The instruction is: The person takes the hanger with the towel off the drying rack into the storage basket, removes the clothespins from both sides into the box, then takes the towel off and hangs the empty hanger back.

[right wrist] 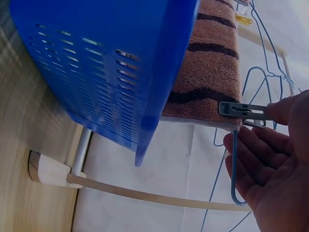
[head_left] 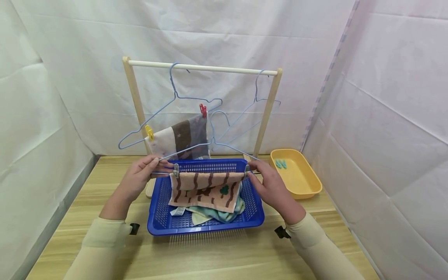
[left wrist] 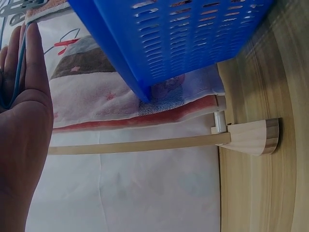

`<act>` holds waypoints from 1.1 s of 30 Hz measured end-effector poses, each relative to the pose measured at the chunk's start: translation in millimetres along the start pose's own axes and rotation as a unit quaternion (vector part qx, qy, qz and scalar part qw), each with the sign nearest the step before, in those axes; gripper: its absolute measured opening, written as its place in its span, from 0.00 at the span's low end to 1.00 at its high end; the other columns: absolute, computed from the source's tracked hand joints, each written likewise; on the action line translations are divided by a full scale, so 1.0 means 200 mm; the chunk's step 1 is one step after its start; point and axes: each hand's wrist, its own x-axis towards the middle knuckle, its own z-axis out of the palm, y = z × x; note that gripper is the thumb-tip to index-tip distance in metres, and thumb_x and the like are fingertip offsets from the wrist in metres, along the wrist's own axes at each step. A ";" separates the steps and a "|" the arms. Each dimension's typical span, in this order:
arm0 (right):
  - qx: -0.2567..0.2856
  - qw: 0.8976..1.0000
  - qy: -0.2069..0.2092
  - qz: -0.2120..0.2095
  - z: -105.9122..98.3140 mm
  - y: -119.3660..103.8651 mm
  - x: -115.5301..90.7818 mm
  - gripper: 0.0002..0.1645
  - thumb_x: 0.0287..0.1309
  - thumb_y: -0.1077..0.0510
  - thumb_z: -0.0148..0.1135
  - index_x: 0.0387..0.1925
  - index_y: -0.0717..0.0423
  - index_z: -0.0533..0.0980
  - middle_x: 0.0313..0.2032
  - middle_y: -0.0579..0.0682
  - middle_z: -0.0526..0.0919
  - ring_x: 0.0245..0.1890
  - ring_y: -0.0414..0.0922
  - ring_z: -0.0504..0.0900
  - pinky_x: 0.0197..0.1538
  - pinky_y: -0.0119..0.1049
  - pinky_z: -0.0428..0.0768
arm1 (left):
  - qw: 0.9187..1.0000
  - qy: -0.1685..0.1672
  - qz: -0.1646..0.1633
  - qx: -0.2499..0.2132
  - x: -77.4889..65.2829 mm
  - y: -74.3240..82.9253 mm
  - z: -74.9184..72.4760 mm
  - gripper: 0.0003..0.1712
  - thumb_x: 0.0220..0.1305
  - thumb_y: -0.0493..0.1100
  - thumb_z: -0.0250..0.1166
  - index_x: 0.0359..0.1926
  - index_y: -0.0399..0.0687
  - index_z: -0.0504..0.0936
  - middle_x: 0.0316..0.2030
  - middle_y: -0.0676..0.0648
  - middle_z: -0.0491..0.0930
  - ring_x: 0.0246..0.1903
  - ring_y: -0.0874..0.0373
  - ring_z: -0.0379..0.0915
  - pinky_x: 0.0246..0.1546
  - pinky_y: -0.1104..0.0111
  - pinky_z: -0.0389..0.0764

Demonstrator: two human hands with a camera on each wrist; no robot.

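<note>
A blue wire hanger (head_left: 191, 147) is held up over the blue basket (head_left: 206, 230). A pink towel with brown wavy stripes (head_left: 201, 186) is folded over its bottom bar. Grey clothespins grip the towel at both ends, a left clothespin (head_left: 176, 170) and a right clothespin (right wrist: 236, 110). My left hand (head_left: 142, 171) holds the hanger's left end, the wire running across the fingers in the left wrist view. My right hand (head_left: 271, 182) pinches the right clothespin's handles between thumb and fingers, beside the hanger's right end (right wrist: 235, 169).
Behind stands a wooden rack (head_left: 203, 68) with a second hanger (head_left: 157, 112) bearing a patchwork towel (head_left: 182, 136), pinned by yellow and red clothespins. Another hanger (head_left: 256, 89) hangs at right. A teal towel (head_left: 224, 214) lies in the basket. A yellow tray (head_left: 301, 181) holds teal clothespins (head_left: 280, 164).
</note>
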 end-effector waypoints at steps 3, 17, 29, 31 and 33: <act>0.018 1.000 0.000 0.009 0.00 0.00 0.00 0.18 0.76 0.61 0.71 0.63 0.59 0.81 0.56 0.55 0.88 0.55 0.53 0.87 0.60 0.58 0.89 | 1.000 -0.002 -0.002 -0.002 0.00 -0.01 0.00 0.24 0.93 0.45 0.46 0.61 0.26 0.79 0.55 0.42 0.91 0.53 0.56 0.91 0.53 0.63 0.92; 0.085 0.995 0.019 0.037 0.02 -0.01 -0.01 0.11 0.77 0.60 0.70 0.57 0.52 0.84 0.50 0.45 0.89 0.51 0.43 0.87 0.61 0.50 0.90 | 1.000 -0.009 0.001 -0.012 0.00 -0.01 0.00 0.25 0.93 0.45 0.45 0.61 0.24 0.78 0.54 0.47 0.91 0.53 0.56 0.91 0.53 0.63 0.92; 0.092 0.994 0.061 0.017 0.04 -0.01 -0.02 0.09 0.74 0.62 0.72 0.52 0.52 0.87 0.48 0.43 0.91 0.48 0.43 0.89 0.50 0.39 0.90 | 1.000 -0.010 0.001 -0.027 -0.01 -0.03 0.00 0.24 0.93 0.44 0.46 0.61 0.24 0.78 0.54 0.49 0.92 0.53 0.56 0.91 0.53 0.62 0.92; 0.095 0.993 0.065 0.017 0.04 0.00 -0.02 0.08 0.74 0.62 0.73 0.51 0.51 0.88 0.47 0.43 0.91 0.47 0.42 0.88 0.49 0.37 0.90 | 1.000 -0.012 0.002 -0.029 -0.01 -0.03 0.00 0.24 0.93 0.44 0.46 0.61 0.24 0.78 0.54 0.49 0.92 0.54 0.56 0.91 0.53 0.62 0.92; 0.097 0.992 0.073 0.013 0.04 0.00 -0.01 0.08 0.73 0.63 0.73 0.50 0.51 0.89 0.46 0.42 0.91 0.46 0.41 0.89 0.48 0.35 0.90 | 0.999 -0.013 0.004 -0.030 -0.01 -0.03 0.00 0.24 0.93 0.43 0.46 0.61 0.24 0.78 0.54 0.49 0.91 0.54 0.56 0.91 0.53 0.62 0.92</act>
